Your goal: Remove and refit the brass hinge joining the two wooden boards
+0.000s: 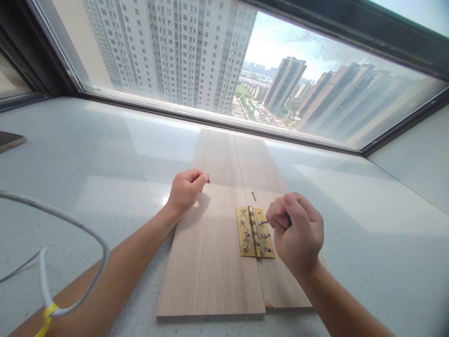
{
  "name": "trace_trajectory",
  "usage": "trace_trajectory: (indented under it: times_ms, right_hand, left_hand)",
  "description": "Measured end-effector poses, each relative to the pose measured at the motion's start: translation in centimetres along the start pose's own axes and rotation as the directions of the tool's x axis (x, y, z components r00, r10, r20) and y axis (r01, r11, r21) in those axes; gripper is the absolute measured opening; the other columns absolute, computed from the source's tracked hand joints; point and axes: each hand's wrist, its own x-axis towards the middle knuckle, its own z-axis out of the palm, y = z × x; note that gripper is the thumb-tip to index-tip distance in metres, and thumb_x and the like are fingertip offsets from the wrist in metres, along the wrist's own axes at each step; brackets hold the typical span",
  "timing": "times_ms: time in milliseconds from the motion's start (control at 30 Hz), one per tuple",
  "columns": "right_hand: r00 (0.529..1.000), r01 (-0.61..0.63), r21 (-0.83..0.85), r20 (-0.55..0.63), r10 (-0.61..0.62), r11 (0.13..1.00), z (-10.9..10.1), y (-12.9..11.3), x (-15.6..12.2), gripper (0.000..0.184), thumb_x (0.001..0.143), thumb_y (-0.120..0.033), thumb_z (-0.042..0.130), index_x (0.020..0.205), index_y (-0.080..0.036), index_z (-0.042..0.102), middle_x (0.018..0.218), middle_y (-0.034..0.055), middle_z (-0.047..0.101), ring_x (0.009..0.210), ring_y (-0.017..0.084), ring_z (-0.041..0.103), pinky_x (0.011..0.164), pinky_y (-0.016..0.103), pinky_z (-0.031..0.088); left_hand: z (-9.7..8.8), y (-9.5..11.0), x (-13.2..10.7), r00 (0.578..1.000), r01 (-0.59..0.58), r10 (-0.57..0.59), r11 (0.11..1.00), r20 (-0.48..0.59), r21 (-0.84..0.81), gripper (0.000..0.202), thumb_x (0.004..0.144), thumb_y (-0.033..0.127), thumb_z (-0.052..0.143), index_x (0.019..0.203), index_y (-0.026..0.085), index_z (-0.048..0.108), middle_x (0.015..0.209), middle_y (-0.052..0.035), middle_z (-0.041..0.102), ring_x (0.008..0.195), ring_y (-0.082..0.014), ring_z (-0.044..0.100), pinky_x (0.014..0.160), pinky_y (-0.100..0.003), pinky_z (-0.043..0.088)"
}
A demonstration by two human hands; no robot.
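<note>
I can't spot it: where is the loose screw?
In the head view the screw lies on the right board, just beyond the hinge and left of the right hand.

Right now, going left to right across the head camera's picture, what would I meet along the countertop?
Dark flat object at the left edge → white cable → left hand, curled, resting on the wooden board → brass hinge → right hand gripping a screwdriver.

The right hand [298,231] hides nearly all of the tool [288,219] it grips, showing only a thin tip and a dark bit, and it covers the right edge of the hinge [253,232]. Whether the curled left hand [185,189] pinches anything cannot be told. At the surface's left edge, a cable [42,278] and a dark slab [9,139] are cut off by the picture
</note>
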Motion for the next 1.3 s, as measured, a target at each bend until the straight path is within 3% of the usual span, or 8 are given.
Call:
trace_trajectory:
  times_ms: [133, 367, 567, 767, 933, 1100, 1167, 1300]
  right_hand:
    - [0.959, -0.117, 0.024, 0.263, 0.106, 0.993, -0.7, -0.6, 0.7, 0.046, 0.087, -0.031, 0.056, 0.047, -0.019, 0.036, 0.044, -0.0053, 0.029, 0.043, 0.007, 0.026, 0.044, 0.028, 0.018]
    - [0.742, -0.375, 0.01, 0.603, 0.294, 0.927, -1.1, -1.3, 3.4, 0.029, 0.082, -0.032, 0.047, 0.056, -0.019, 0.047, 0.043, -0.0063, 0.03, 0.04, 0.008, 0.024, 0.041, 0.025, 0.017]
    - [0.97, -0.185, 0.057, 0.171, 0.173, 0.981, -0.8, -0.4, 2.1, 0.004, 0.082, -0.021, 0.057, 0.08, -0.02, 0.06, 0.061, -0.002, 0.057, 0.055, 0.013, 0.053, 0.054, 0.029, 0.042]
    - [0.992, -0.009, 0.071, -0.127, 0.018, 0.997, 0.7, 0.0, 0.0, 0.021, 0.088, -0.021, 0.052, 0.067, -0.019, 0.057, 0.054, -0.0043, 0.043, 0.052, 0.009, 0.043, 0.05, 0.025, 0.035]
    - [0.992, -0.032, 0.036, 0.122, 0.028, 0.999, 0.0, -0.3, 0.2, 0.043, 0.086, -0.023, 0.055, 0.048, -0.018, 0.035, 0.044, -0.006, 0.027, 0.042, 0.007, 0.025, 0.043, 0.026, 0.018]
    - [0.812, -0.288, 0.043, 0.54, 0.22, 0.957, -1.4, -0.8, 2.1, 0.032, 0.083, -0.027, 0.051, 0.053, -0.018, 0.045, 0.044, -0.006, 0.029, 0.042, 0.007, 0.024, 0.043, 0.026, 0.017]
    - [0.812, -0.333, 0.115, 0.54, 0.223, 0.936, -1.8, -0.7, 2.3, 0.014, 0.079, -0.023, 0.052, 0.065, -0.019, 0.051, 0.049, -0.0054, 0.038, 0.045, 0.008, 0.029, 0.045, 0.025, 0.023]
    - [0.934, -0.159, 0.052, 0.332, 0.134, 0.986, -2.0, -0.4, 1.2, 0.007, 0.082, -0.02, 0.056, 0.085, -0.021, 0.062, 0.074, 0.0013, 0.06, 0.068, 0.015, 0.054, 0.066, 0.032, 0.042]
  left_hand:
    - [0.0, 0.1, -0.1, 1.0, 0.003, -0.003, 1.0, -0.002, 0.007, 0.024, 0.078, 0.028, 0.056, 0.058, 0.015, 0.058, 0.044, 0.0069, 0.04, 0.043, -0.0056, 0.032, 0.044, -0.021, 0.025]
    - [0.0, 0.0, 0.0, 1.0, 0.003, -0.003, 1.0, -0.007, 0.007, 0.023, 0.077, 0.028, 0.056, 0.058, 0.015, 0.058, 0.044, 0.0068, 0.04, 0.043, -0.0058, 0.032, 0.044, -0.021, 0.025]
    - [0.0, 0.0, 0.1, 1.0, 0.011, -0.011, 1.0, 0.003, 0.004, 0.023, 0.078, 0.028, 0.056, 0.059, 0.015, 0.058, 0.044, 0.0068, 0.04, 0.043, -0.0061, 0.033, 0.044, -0.021, 0.026]
    - [0.0, 0.0, 0.1, 1.0, 0.004, -0.004, 1.0, 0.0, 0.022, 0.023, 0.078, 0.028, 0.055, 0.059, 0.015, 0.059, 0.044, 0.0071, 0.04, 0.043, -0.0057, 0.031, 0.045, -0.022, 0.025]
    - [0.1, 0.2, 0.0, 1.0, 0.005, -0.005, 1.0, 0.003, 0.026, 0.024, 0.078, 0.028, 0.056, 0.057, 0.016, 0.057, 0.044, 0.007, 0.038, 0.044, -0.0059, 0.032, 0.045, -0.022, 0.026]
    - [0.1, 0.2, 0.0, 1.0, 0.004, -0.004, 1.0, -0.001, 0.022, 0.024, 0.078, 0.027, 0.056, 0.056, 0.016, 0.057, 0.043, 0.0069, 0.04, 0.043, -0.0059, 0.032, 0.045, -0.022, 0.026]
    - [0.1, 0.1, 0.0, 1.0, 0.001, -0.001, 1.0, 0.0, 0.019, 0.024, 0.078, 0.028, 0.056, 0.057, 0.016, 0.057, 0.044, 0.0068, 0.04, 0.044, -0.0061, 0.032, 0.045, -0.022, 0.026]
    - [0.1, -0.1, 0.1, 1.0, -0.004, 0.004, 1.0, 0.004, 0.012, 0.023, 0.078, 0.029, 0.056, 0.059, 0.016, 0.059, 0.045, 0.0067, 0.038, 0.044, -0.0066, 0.031, 0.045, -0.022, 0.025]
